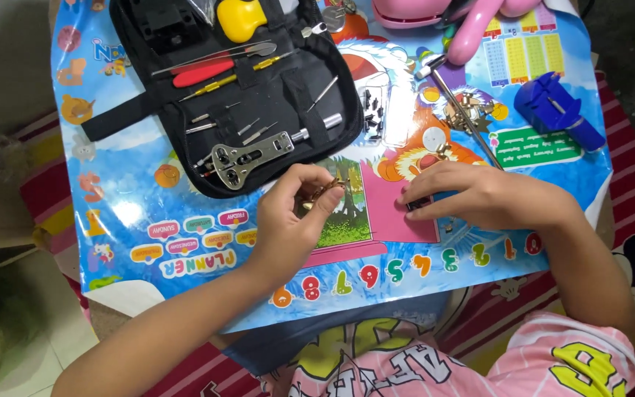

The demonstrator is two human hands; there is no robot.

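We've got a small table covered w/ a glossy cartoon-print sheet (185, 242), bright blue. The hands rest near its front-middle. Up-left of the left-hand grip lies an open black tool case (148, 103), flat on the sheet. Straight beyond the right hand: a thin metal rod tool (464, 117) and a gold-tone watch band (472, 106), touching or nearly so. Further right, well apart from the grip, a blue plastic link tool (556, 110). Far edge, beyond both hands, a pink plastic thing (472, 29), partly cut off.
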